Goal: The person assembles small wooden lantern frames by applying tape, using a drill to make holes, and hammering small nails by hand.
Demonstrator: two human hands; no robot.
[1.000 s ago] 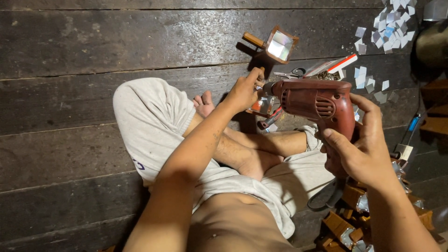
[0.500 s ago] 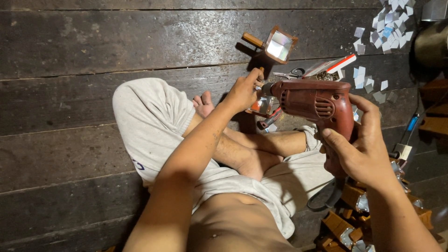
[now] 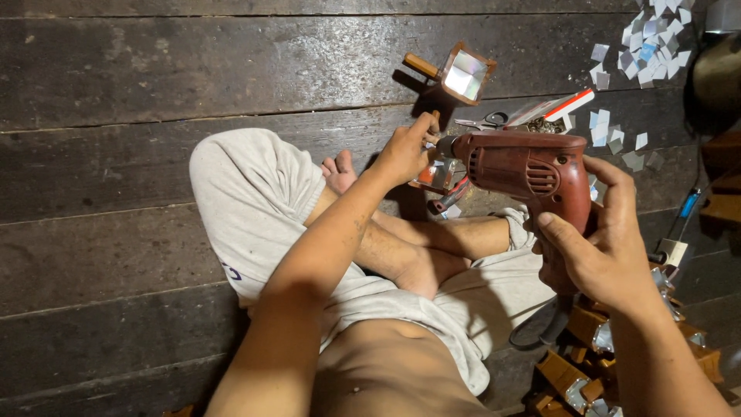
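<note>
Dark floor planks point(image 3: 116, 69) carry the work in the head view. Right hand point(image 3: 610, 247) is closed around the grip of a red power drill point(image 3: 525, 174). Left hand point(image 3: 405, 150) pinches a small mirrored wooden piece point(image 3: 438, 174) at the chuck. Judged step: drilling; next move calls for steady alignment.
</note>
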